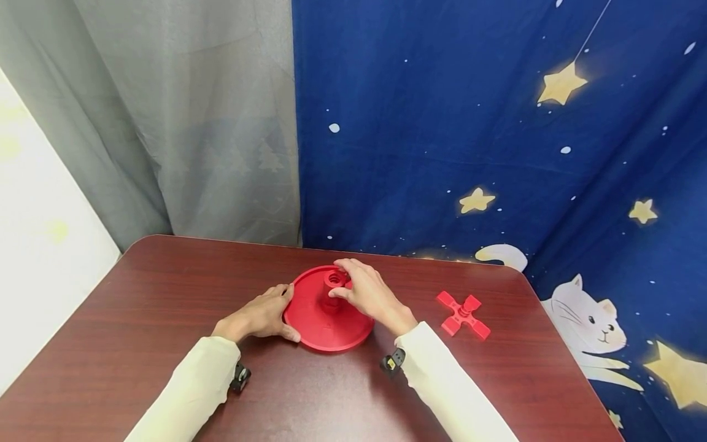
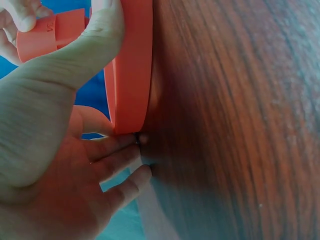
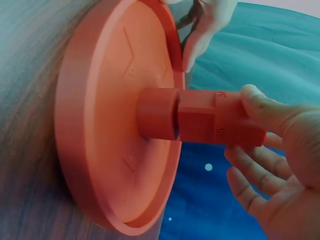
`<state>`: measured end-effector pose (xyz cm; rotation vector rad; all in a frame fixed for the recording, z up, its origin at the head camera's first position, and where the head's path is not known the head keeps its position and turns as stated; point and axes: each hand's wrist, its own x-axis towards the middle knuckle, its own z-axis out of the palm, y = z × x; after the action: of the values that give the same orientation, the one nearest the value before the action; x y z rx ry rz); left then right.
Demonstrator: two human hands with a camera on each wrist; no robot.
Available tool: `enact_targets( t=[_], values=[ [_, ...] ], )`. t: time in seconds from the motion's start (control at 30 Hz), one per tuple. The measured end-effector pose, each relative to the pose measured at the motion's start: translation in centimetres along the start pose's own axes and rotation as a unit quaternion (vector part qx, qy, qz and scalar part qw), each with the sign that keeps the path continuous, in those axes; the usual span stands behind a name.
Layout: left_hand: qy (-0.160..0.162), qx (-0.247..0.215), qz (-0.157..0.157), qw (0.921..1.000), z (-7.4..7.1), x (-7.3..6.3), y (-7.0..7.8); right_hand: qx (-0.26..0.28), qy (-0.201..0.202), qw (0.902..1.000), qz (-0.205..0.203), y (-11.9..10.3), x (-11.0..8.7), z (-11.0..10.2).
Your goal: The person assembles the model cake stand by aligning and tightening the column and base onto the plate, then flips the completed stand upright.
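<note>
A round red base [image 1: 331,331] with a raised rim lies flat on the table. From its middle rises a short post [image 3: 155,114], topped by a faceted red piece [image 3: 220,117] with small numbers on its side. The top of that piece has a round, threaded-looking hole. My right hand [image 1: 372,293] pinches the upper piece, thumb on one side and fingers on the other. At the left rim, my left hand [image 1: 264,314] grips the base, its thumb near the front edge and fingers around the far side; the left wrist view shows the hand [image 2: 65,145] against the rim.
To the right, a red cross-shaped piece [image 1: 464,315] with a short stem lies on the dark wood table [image 1: 309,399]. Behind the table hang a grey curtain [image 1: 221,153] and a blue star-patterned curtain [image 1: 420,135].
</note>
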<state>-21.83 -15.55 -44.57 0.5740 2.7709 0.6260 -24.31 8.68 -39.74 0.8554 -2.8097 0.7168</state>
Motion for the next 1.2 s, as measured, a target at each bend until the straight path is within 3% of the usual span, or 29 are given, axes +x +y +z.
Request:
enact_targets(
  t=[0.2,0.33,0.43,0.53,0.6,0.67,0.77,1.0,1.2],
  values=[
    [-0.001,-0.006,-0.001,1.0,0.0,0.0,0.0,0.008,0.01,0.9994,0.032,0.1,-0.3,0.5],
    [-0.004,-0.011,-0.005,0.9999,0.0,0.0,0.1,0.079,-0.014,0.9953,0.054,0.4,-0.3,0.7],
    [-0.006,-0.01,-0.008,0.9999,0.0,0.0,0.1,0.187,-0.033,0.9799,0.062,0.8,-0.3,0.8],
    [-0.008,-0.007,-0.012,0.9999,0.0,0.1,0.0,0.289,-0.052,0.9536,0.068,1.1,-0.3,1.0],
    [-0.009,-0.006,-0.014,0.9998,0.1,0.1,0.0,0.329,-0.06,0.9397,0.071,1.3,-0.3,1.0],
    [-0.008,-0.004,-0.014,0.9999,0.1,0.1,0.0,0.346,-0.06,0.9337,0.072,1.4,-0.2,1.1],
    [-0.005,-0.004,-0.011,0.9999,0.1,0.0,0.0,0.34,-0.052,0.9364,0.072,1.4,-0.2,1.2],
    [-0.006,-0.008,-0.015,0.9998,0.0,-0.1,0.1,0.263,-0.02,0.9612,0.082,1.4,-0.1,1.2],
    [-0.004,-0.005,-0.012,0.9999,0.0,-0.1,0.1,0.228,0.002,0.9675,0.109,1.1,-0.2,1.7]
  ],
)
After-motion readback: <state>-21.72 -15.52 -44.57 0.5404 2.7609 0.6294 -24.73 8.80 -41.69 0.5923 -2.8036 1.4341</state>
